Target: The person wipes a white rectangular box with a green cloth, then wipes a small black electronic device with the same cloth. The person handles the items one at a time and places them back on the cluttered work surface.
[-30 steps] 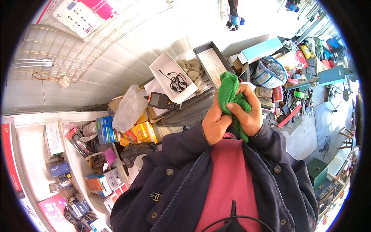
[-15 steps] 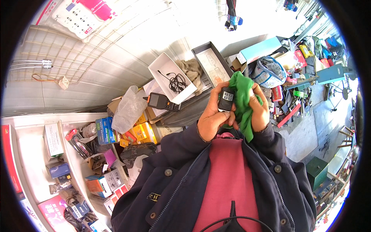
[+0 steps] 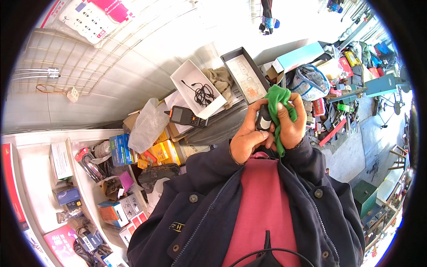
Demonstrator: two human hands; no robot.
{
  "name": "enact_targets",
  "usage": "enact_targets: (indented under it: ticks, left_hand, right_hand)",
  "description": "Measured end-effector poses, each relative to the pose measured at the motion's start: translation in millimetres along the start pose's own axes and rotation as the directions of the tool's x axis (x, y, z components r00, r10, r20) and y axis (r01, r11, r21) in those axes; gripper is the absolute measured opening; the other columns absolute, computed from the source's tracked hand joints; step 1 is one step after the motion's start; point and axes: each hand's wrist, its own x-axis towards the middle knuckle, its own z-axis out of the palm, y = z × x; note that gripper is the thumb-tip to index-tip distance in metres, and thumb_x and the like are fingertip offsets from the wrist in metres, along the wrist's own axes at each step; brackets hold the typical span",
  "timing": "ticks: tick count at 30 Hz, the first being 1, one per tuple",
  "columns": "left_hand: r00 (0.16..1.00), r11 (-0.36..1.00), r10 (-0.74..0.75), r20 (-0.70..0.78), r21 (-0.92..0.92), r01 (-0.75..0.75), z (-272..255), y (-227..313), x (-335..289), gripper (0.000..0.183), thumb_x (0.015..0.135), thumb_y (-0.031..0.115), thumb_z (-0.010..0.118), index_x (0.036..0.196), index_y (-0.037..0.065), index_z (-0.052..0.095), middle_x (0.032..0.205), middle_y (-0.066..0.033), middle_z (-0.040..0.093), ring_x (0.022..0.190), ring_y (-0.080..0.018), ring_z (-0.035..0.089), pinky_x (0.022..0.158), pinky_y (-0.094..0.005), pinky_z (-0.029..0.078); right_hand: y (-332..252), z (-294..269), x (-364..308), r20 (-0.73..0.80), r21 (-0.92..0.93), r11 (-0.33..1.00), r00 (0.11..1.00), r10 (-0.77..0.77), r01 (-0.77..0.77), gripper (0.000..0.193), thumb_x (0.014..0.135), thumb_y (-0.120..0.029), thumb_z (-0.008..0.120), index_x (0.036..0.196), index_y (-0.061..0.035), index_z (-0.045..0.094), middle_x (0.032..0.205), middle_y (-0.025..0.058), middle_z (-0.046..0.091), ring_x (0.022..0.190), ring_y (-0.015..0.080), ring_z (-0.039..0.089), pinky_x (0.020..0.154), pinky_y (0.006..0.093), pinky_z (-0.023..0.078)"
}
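Note:
Up in front of my chest, my left hand (image 3: 245, 139) grips a small black remote control (image 3: 263, 118) between thumb and fingers. A pale patch shows on the side of it facing me, and no buttons can be seen. My right hand (image 3: 293, 126) is closed on a green cloth (image 3: 278, 99), which bunches over the fingers and hangs down between the hands. The cloth lies against the right edge of the remote. Some fingertips of both hands are hidden behind the cloth and the remote.
Beyond my hands are a white box (image 3: 187, 73) with a coiled black cable (image 3: 203, 95), an open dark box (image 3: 242, 73) and a handheld device (image 3: 184, 116). Shelves (image 3: 78, 178) of packages stand on the left. A clear-sided bag (image 3: 311, 82) and piled goods are at the right.
The remote has turned in my left hand, so its four-button face no longer shows and a pale patch does. My right hand has shifted slightly left, and the cloth is bunched tighter.

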Motion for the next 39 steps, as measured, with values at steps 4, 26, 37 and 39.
enact_targets:
  ticks: [4,26,37,39]
  left_hand:
    - [1.0,0.998,0.01,0.026,-0.064,-0.008,2,2,-1,0.068,0.099,0.006,0.05,0.159,0.02,0.021,0.116,-0.0124,0.052,0.083,-0.021,0.056,0.085,-0.0476,0.054]
    - [0.971,0.974,0.163,-0.175,0.184,-0.13,4,6,7,0.086,0.1,0.078,0.026,0.154,0.011,0.033,0.135,-0.009,0.052,0.104,-0.0203,0.057,0.083,-0.0347,0.049]
    - [0.984,0.988,0.093,-0.15,0.139,-0.072,-3,6,10,0.083,0.101,0.077,0.029,0.15,0.01,0.033,0.123,-0.0105,0.054,0.076,-0.0181,0.053,0.07,-0.0398,0.055]
    - [0.987,0.987,0.074,-0.143,0.155,-0.051,-3,6,11,0.082,0.101,0.076,0.029,0.15,0.01,0.033,0.123,-0.0106,0.054,0.075,-0.0179,0.053,0.07,-0.0404,0.056]
  right_hand:
    - [-1,-3,3,-0.001,0.229,0.971,0.997,0.073,-0.071,0.015,0.106,-0.014,0.06,0.115,-0.0058,0.052,0.085,0.0085,0.068,0.061,0.011,0.062,0.05,0.0243,0.048]
    - [-5,15,-4,0.216,-0.099,0.986,0.965,0.15,-0.131,0.03,0.091,-0.004,0.076,0.107,-0.0071,0.051,0.087,0.0064,0.064,0.064,0.0082,0.062,0.054,0.0256,0.05]
    - [-12,1,4,0.296,0.154,0.95,0.93,0.219,-0.273,0.042,0.094,0.01,0.062,0.125,-0.0071,0.041,0.101,0.0113,0.063,0.064,0.0194,0.07,0.045,0.0271,0.053]
    - [-10,-1,6,0.298,0.088,0.966,0.932,0.208,-0.243,0.046,0.092,0.01,0.065,0.127,-0.0064,0.041,0.101,0.0115,0.063,0.064,0.019,0.07,0.045,0.0269,0.053]
